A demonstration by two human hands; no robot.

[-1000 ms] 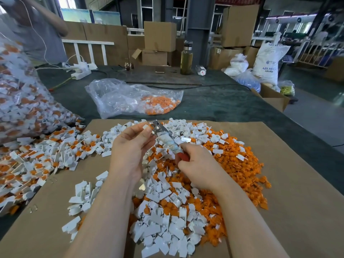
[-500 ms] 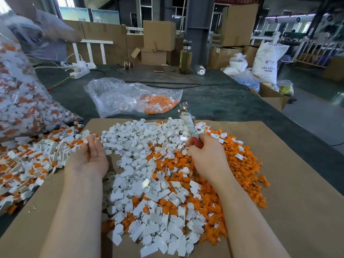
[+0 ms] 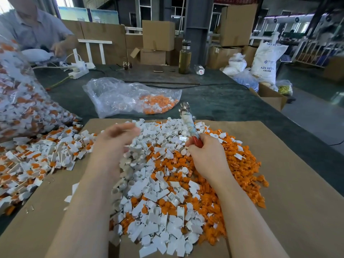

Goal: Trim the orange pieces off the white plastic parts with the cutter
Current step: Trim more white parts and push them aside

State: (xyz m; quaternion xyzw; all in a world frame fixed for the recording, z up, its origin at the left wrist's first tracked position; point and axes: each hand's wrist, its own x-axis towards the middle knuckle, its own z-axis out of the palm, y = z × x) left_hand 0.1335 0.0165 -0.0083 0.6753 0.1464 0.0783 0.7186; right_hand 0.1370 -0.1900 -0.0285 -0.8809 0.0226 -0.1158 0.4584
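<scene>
My right hand grips the red handles of the cutter, whose metal head points up and away over the pile. My left hand is motion-blurred at centre left, and its fingertips seem to pinch a white plastic part. Below both hands lies a heap of trimmed white parts. Loose orange pieces spread out to its right. Untrimmed white parts with orange pieces lie in a pile at the left.
Everything lies on a brown cardboard sheet on a dark green table. A clear bag with orange pieces lies behind it, and a large full bag stands at the left. Another person works at the far left. A bottle stands at the back.
My left hand went left to the untrimmed pile and has now swung back toward the centre with a white part. My right hand lifted the cutter upright and stays there.
</scene>
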